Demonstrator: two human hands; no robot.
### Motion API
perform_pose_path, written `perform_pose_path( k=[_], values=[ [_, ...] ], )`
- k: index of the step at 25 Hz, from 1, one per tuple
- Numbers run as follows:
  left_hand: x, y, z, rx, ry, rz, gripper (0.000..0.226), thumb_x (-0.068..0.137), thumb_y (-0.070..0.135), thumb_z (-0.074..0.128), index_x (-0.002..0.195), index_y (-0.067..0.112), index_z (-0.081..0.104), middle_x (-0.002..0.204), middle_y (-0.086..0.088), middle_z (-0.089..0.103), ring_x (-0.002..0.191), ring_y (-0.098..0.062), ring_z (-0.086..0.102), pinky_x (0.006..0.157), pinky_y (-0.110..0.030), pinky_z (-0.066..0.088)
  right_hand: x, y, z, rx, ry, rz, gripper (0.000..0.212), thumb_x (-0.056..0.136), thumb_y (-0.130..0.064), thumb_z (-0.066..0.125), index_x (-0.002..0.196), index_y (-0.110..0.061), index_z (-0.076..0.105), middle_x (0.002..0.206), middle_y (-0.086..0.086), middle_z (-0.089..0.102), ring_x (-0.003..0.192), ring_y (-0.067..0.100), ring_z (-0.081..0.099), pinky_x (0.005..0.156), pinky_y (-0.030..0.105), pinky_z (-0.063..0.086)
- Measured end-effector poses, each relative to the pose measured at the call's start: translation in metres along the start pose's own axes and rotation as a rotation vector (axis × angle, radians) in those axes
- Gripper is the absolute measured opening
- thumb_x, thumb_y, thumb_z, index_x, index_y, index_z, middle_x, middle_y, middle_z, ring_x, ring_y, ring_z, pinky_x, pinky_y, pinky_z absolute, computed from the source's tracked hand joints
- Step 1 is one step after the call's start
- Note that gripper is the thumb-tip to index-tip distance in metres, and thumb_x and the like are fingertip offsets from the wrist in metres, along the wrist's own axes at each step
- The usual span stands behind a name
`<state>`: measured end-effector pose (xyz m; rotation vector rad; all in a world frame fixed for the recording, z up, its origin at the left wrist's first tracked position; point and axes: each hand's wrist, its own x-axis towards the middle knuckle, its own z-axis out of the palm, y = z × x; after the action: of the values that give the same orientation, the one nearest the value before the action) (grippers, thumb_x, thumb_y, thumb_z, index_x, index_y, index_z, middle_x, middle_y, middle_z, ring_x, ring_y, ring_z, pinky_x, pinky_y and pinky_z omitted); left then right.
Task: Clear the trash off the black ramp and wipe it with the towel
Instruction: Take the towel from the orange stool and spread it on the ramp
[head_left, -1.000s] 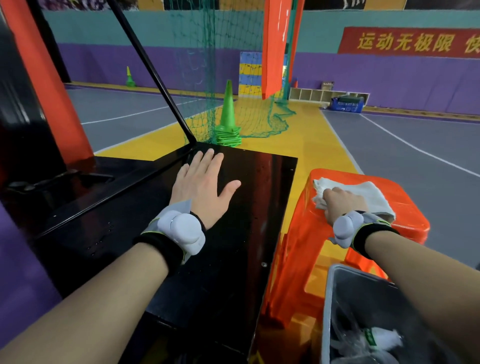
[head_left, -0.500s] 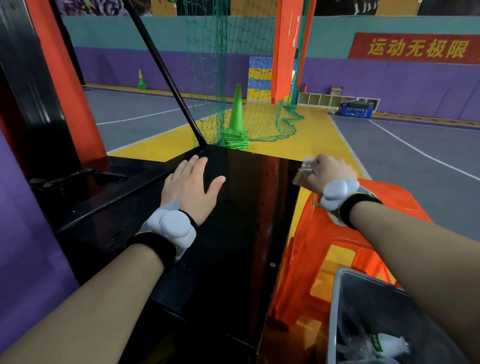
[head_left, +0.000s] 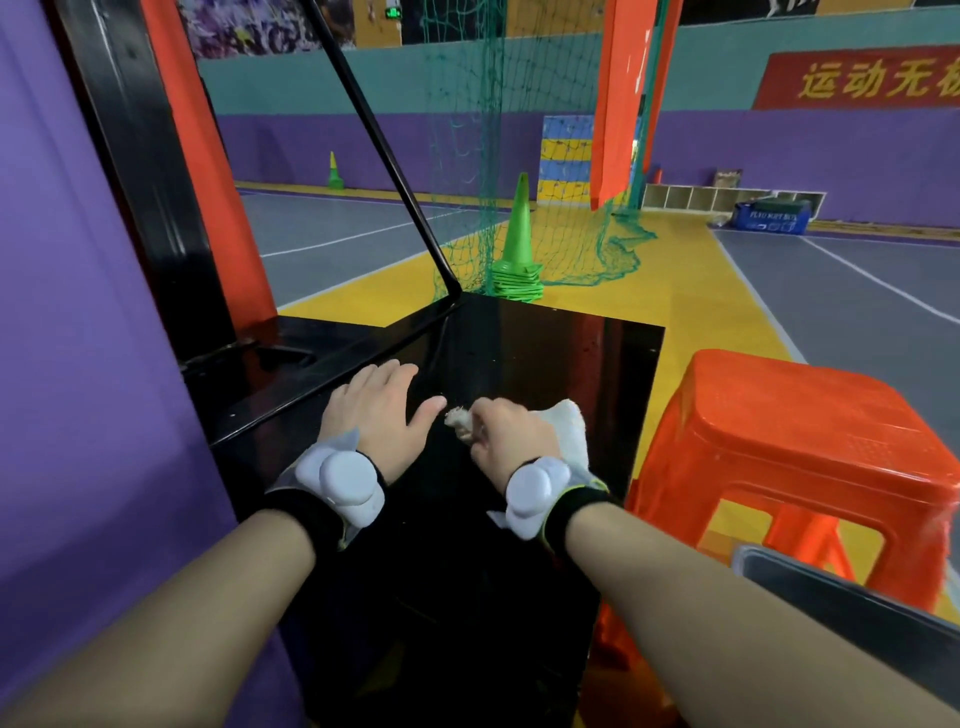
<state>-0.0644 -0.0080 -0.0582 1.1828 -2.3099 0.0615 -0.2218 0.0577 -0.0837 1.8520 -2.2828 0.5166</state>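
The glossy black ramp (head_left: 561, 358) fills the middle of the view and slopes away from me. My left hand (head_left: 376, 413) lies flat on it, fingers spread, palm down. Just to its right, my right hand (head_left: 511, 441) is closed around a white towel (head_left: 569, 423). The towel is bunched under the fist and rests on the ramp. A frayed corner sticks out toward my left thumb. No trash shows on the ramp surface.
An orange plastic stool (head_left: 789, 431) stands right of the ramp. A grey bin's rim (head_left: 831, 571) shows below it at the right edge. A purple padded wall (head_left: 78, 364) and black frame (head_left: 140, 171) close the left side. Stacked green cones (head_left: 519, 260) and netting lie beyond.
My right hand lifted the towel off the orange stool and carried it left onto the ramp, beside my left hand. The left hand stayed flat; the view shifted left.
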Motion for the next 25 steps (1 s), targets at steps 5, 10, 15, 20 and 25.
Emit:
perform_pose_path(
  k=[5,10,15,20,25],
  values=[
    [-0.024,-0.016,0.002,0.063,-0.076,-0.006,0.048,0.093,0.050,0.043,0.129,0.018,0.047,0.132,-0.001,0.053,0.123,-0.023,0.044,0.096,-0.039,0.036,-0.012,-0.035,0.016,0.058,-0.109,-0.014,0.014,0.086,-0.022,0.048,0.094,-0.016,0.058,0.091,0.002,0.063,0.077,0.026,0.058,0.063,0.037,0.035],
    [-0.037,-0.024,-0.003,0.024,-0.085,-0.061,0.041,0.095,0.042,0.044,0.128,0.018,0.049,0.128,-0.001,0.056,0.119,-0.024,0.047,0.093,-0.038,0.037,-0.011,-0.029,0.013,0.224,-0.207,0.106,0.022,0.091,-0.039,0.053,0.085,-0.021,0.063,0.080,-0.002,0.065,0.073,0.019,0.061,0.062,0.030,0.043],
    [-0.025,-0.016,0.004,-0.050,-0.138,-0.173,0.032,0.096,0.033,0.046,0.124,0.019,0.053,0.119,-0.004,0.062,0.111,-0.026,0.054,0.089,-0.037,0.040,0.005,-0.014,0.014,0.427,-0.155,0.195,0.024,0.081,-0.042,0.068,0.087,-0.019,0.064,0.085,0.002,0.061,0.078,0.021,0.056,0.070,0.029,0.042],
    [-0.019,-0.019,0.014,-0.128,-0.135,-0.224,0.024,0.093,0.027,0.049,0.114,0.023,0.060,0.112,-0.001,0.066,0.102,-0.027,0.059,0.079,-0.033,0.044,0.008,0.004,0.014,0.461,-0.216,0.216,0.048,0.078,-0.039,0.074,0.048,-0.018,0.042,0.052,-0.005,0.045,0.054,0.015,0.043,0.056,0.026,0.034],
    [-0.011,-0.023,0.014,-0.190,-0.162,-0.183,0.022,0.093,0.026,0.050,0.112,0.025,0.062,0.109,0.000,0.067,0.097,-0.025,0.060,0.079,-0.033,0.047,0.006,0.016,0.006,0.579,-0.109,0.324,0.039,0.080,-0.032,0.074,0.052,-0.017,0.050,0.048,-0.007,0.051,0.041,0.006,0.053,0.047,0.017,0.043]
  ],
)
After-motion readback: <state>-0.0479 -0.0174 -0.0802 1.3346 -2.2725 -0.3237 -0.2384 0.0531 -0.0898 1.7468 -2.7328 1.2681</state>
